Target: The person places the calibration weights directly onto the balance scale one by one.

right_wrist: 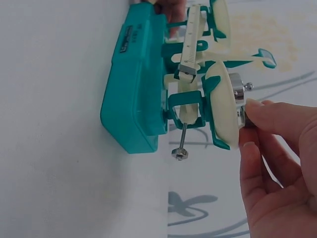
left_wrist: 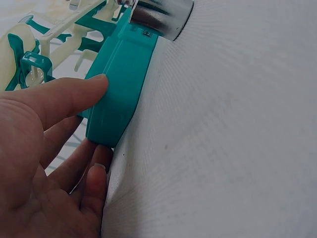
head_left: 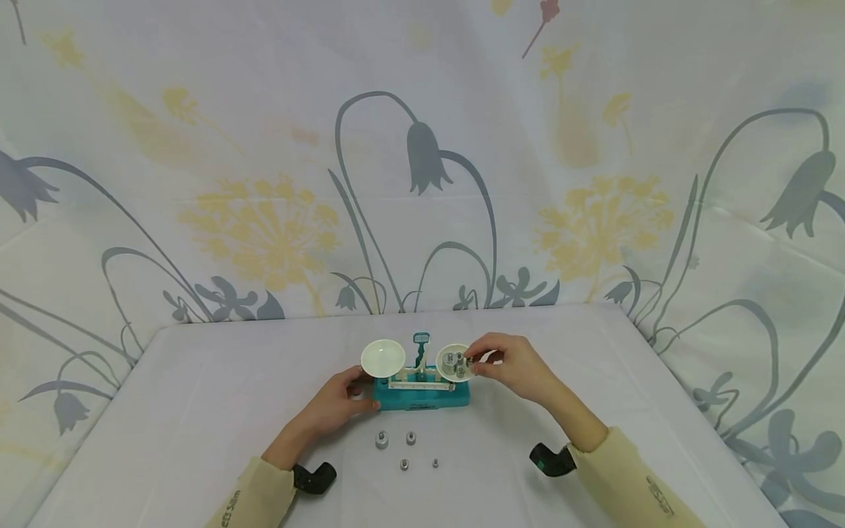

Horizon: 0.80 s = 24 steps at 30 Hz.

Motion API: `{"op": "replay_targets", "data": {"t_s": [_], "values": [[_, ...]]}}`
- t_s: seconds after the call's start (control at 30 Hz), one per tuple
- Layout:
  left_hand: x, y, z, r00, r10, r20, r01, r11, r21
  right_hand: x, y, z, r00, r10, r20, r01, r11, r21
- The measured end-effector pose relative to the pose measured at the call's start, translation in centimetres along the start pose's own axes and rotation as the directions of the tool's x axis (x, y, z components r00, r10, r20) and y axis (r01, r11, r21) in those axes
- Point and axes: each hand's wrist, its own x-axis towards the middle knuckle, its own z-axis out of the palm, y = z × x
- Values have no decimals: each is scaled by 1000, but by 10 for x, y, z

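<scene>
A teal-and-cream balance scale (head_left: 422, 397) stands on the white-covered table. My left hand (head_left: 333, 403) holds the left end of its base, the thumb (left_wrist: 94, 91) on the front face and the fingers round the end. Over the right pan (right_wrist: 224, 109), my right hand (head_left: 515, 364) pinches a small metal weight (right_wrist: 246, 118) between thumb and fingertips, partly hidden by them. Several other metal weights (head_left: 450, 361) stand together in that pan. The left pan (head_left: 383, 358) holds nothing and sits beside my left hand.
Several loose metal weights of different sizes stand on the table in front of the scale, the largest weight (head_left: 381, 440) at the left. A flowered cloth (head_left: 422, 220) hangs behind the table. Black wrist devices (head_left: 553, 460) sit near both sleeves.
</scene>
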Motion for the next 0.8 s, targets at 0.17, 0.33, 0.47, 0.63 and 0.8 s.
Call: {"op": "replay_targets", "data": {"t_s": [0.17, 0.33, 0.47, 0.63, 0.8], "values": [[0, 1, 0, 1000, 2, -2, -2, 1000, -1, 2, -2, 1, 1000, -14, 5, 15, 1000, -27], [0, 0, 0, 1000, 10, 8, -10, 1000, -14, 3, -5, 2, 1000, -26, 9, 26, 998, -57], [1, -2, -1, 1000, 13, 9, -13, 1000, -16, 5, -4, 3, 998, -67, 13, 68, 992, -109], [1, -3, 0, 1000, 13, 3, -13, 1000, -10, 8, -5, 3, 994, -106, 22, 108, 979, -173], [1, -3, 0, 1000, 8, 2, -8, 1000, -13, 8, -6, 3, 994, -103, 27, 106, 979, -176]]}}
